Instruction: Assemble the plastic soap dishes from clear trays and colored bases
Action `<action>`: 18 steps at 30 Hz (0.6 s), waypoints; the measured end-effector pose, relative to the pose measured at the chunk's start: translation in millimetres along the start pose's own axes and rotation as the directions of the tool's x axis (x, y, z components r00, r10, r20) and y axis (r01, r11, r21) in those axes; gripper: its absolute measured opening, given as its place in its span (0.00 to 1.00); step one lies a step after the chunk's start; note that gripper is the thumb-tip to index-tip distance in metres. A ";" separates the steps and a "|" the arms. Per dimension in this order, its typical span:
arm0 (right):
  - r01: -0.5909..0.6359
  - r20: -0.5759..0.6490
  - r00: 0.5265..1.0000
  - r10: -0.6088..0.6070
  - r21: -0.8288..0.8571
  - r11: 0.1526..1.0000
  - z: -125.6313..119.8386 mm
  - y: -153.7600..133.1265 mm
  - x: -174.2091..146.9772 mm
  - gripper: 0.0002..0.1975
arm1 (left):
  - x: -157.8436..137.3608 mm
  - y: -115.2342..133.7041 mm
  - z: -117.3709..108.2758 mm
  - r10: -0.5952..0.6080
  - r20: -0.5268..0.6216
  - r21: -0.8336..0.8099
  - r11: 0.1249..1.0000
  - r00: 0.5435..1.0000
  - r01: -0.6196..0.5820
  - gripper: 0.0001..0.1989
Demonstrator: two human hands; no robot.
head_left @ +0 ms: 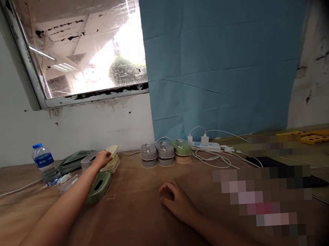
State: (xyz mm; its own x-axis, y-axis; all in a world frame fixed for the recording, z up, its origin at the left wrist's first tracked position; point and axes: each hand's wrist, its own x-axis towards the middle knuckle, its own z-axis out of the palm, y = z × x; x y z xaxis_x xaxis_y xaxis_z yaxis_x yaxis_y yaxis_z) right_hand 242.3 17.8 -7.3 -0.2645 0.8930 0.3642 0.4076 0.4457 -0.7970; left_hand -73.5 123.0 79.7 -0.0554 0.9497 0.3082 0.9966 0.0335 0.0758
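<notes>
My left hand [102,159] reaches to the back left, its fingers pinched on the edge of a thin cream-coloured piece [113,150]. Beneath that piece sits a stack of similar cream pieces [111,165]. Closer to me, partly behind my left forearm, lies a green oval cover with a slot [101,187]. A grey oval part [88,161] shows just left of my wrist. Over the middle of the table my right hand [177,201] is loosely curled, with a gap between thumb and fingers and nothing visible in it.
Several lidded oval boxes [165,152] are stacked by the wall. A water bottle [45,165], a green pouch [73,162] and a clear container [69,182] stand left. To the right are a power strip [207,146], white cables [215,160] and a black flat object [293,174]; a nearby patch is blurred.
</notes>
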 end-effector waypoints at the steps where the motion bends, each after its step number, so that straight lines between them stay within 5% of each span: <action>1: 0.001 -0.001 1.000 -0.001 0.003 1.000 -0.2 0.8 0.3 0.10 | 2.8 -1.3 1.7 -0.014 0.022 0.011 1.000 1.000 0.013 0.11; 11: 0.000 0.005 1.000 0.000 0.003 1.000 1.1 6.2 2.4 0.10 | 8.3 -5.3 17.0 -0.071 0.202 0.098 0.994 0.977 0.052 0.10; 18: -0.013 -0.001 1.000 0.013 -0.003 1.000 0.2 4.7 2.8 0.09 | 4.5 -5.2 17.4 -0.108 0.194 0.087 0.992 0.975 0.093 0.12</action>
State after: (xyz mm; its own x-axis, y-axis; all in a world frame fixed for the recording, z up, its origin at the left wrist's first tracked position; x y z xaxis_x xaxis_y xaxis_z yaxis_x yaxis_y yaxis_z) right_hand 243.3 22.4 -10.1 -0.2581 0.8988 0.3542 0.4141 0.4342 -0.8000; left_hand -77.9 132.5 64.2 -0.1500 0.9828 0.1078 0.9887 0.1485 0.0219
